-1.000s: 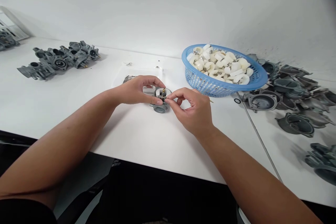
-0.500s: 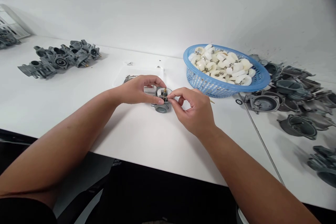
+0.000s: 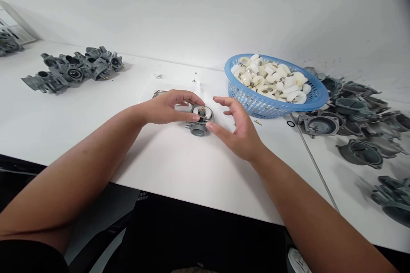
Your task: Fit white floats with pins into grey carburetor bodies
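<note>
A grey metal carburetor [image 3: 199, 129] stands on the white table with its float bowl side up. Inside its rim sits a white float [image 3: 208, 113] beside a brass jet. My left hand [image 3: 169, 107] grips the carburetor from the left, thumb on the near side and index fingertip by the jet. My right hand [image 3: 240, 130] is open at the right, its thumb tip at the carburetor's edge and its fingers spread apart from it. Behind my left hand, partly hidden, is a pile of small metal parts [image 3: 157, 93] on a clear sheet or bag.
A blue basket [image 3: 253, 104] full of white floats stands at the back right. Carburetor bodies [image 3: 73, 70] lie at the left; several float bowls [image 3: 322, 123] are heaped at the right. A small brass part [image 3: 258, 123] and a black O-ring [image 3: 291, 123] lie near the basket.
My right hand's fingers have come out of their pinch at the carburetor and spread open, moving back to the right. My left hand keeps its place on the carburetor.
</note>
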The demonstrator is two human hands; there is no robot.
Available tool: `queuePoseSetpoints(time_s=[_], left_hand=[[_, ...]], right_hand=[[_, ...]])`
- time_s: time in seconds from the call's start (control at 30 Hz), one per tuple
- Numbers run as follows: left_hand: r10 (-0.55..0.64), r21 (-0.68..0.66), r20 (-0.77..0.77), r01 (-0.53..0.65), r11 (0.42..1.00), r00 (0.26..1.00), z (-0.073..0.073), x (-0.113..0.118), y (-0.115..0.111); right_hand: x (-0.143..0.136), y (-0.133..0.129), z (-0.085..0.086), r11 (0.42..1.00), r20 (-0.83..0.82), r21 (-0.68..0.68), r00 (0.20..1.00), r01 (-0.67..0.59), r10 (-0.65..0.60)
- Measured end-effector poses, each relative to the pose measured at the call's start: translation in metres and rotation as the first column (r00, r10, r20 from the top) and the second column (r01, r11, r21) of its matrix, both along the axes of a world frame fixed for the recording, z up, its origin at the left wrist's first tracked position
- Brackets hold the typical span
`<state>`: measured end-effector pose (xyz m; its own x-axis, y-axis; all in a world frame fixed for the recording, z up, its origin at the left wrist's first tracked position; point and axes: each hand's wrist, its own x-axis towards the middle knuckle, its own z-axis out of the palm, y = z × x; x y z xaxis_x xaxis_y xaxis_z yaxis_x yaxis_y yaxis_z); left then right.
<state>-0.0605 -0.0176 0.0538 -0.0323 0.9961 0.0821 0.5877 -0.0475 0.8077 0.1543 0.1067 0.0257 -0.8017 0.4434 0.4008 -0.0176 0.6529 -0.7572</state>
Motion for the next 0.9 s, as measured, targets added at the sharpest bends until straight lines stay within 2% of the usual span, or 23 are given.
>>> queuePoseSetpoints(time_s=[0.13,0.47,0.7,0.9], left_hand=[[-0.002,0.009,-0.001,0.002,1.000,1.000,0.000,0.001,0.000],[-0.015,0.019,0.008,0.014,1.000,1.000,-0.001,0.002,0.001],[-0.015,0.014,-0.053,0.016,1.000,0.998,0.003,0.004,0.000],[-0.029,0.039,-0.047,0.031,0.999,0.998,-0.001,0.004,0.001]], right_hand=[[-0.001,0.000,-0.008,0.996,0.166,-0.073,0.984,-0.049,0.060],[-0.002,0.001,-0.008,0.992,0.139,-0.114,0.987,-0.060,0.076],[-0.003,0.001,-0.004,0.991,0.142,-0.118,0.986,-0.068,0.084],[-0.001,0.001,0.000,0.986,0.246,-0.168,0.967,-0.019,0.061]])
